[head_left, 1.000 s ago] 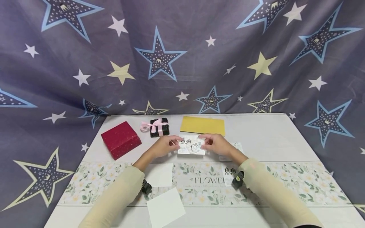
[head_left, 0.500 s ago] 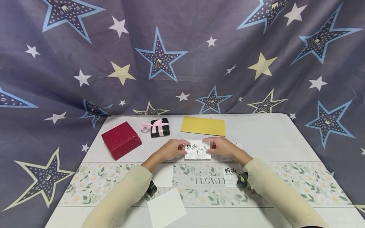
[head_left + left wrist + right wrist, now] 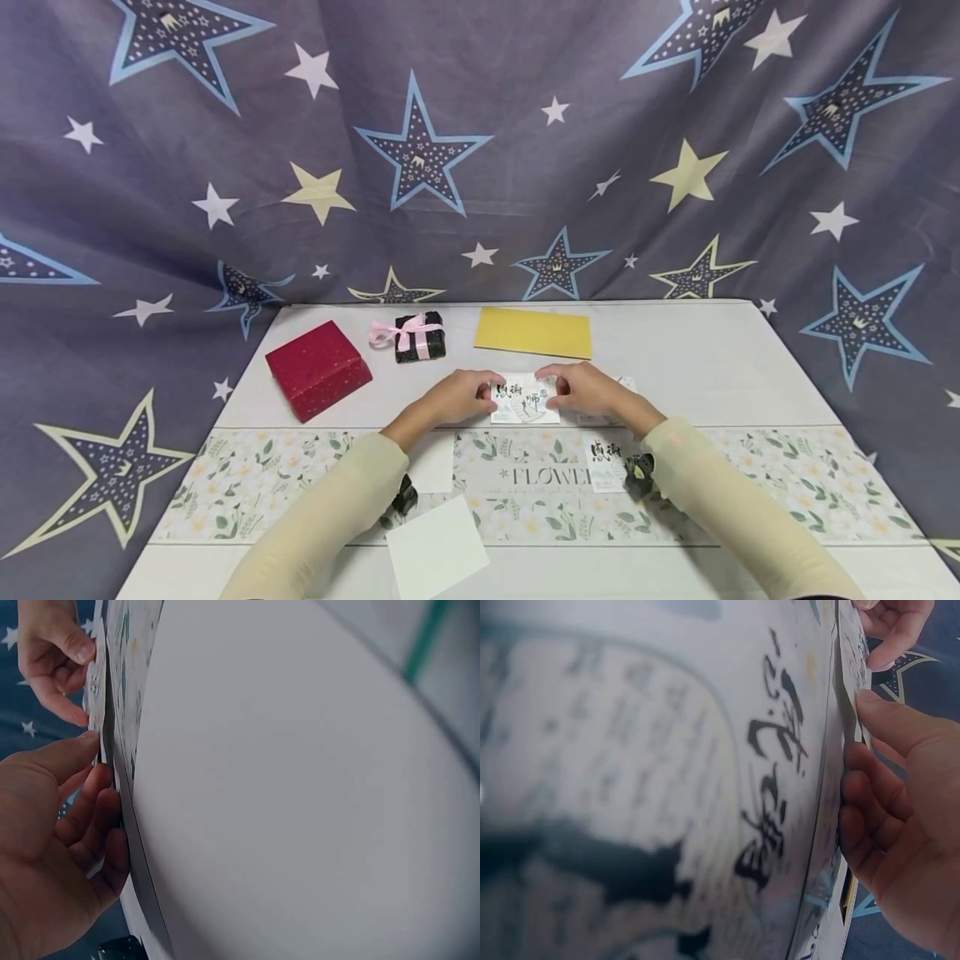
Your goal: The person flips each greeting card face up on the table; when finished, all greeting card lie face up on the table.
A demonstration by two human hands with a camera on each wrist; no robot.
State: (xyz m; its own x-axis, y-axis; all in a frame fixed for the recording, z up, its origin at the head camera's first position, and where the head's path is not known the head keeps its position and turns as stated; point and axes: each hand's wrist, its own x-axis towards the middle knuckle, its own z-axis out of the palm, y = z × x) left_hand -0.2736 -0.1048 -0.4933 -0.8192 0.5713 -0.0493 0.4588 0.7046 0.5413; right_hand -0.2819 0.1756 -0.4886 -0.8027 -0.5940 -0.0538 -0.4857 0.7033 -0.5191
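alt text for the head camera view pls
Two hands, left hand and right hand, pinch a small printed card by its ends over a white table. Behind lie a red box, a ribboned black gift and a yellow envelope.

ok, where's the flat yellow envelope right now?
Head view: the flat yellow envelope lies at the table's far edge, just beyond the white printed card, right of the black gift box with pink ribbon.

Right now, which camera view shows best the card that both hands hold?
The head view: the whole card faces it, between the left hand and the right hand. Both wrist views show only its thin edge.
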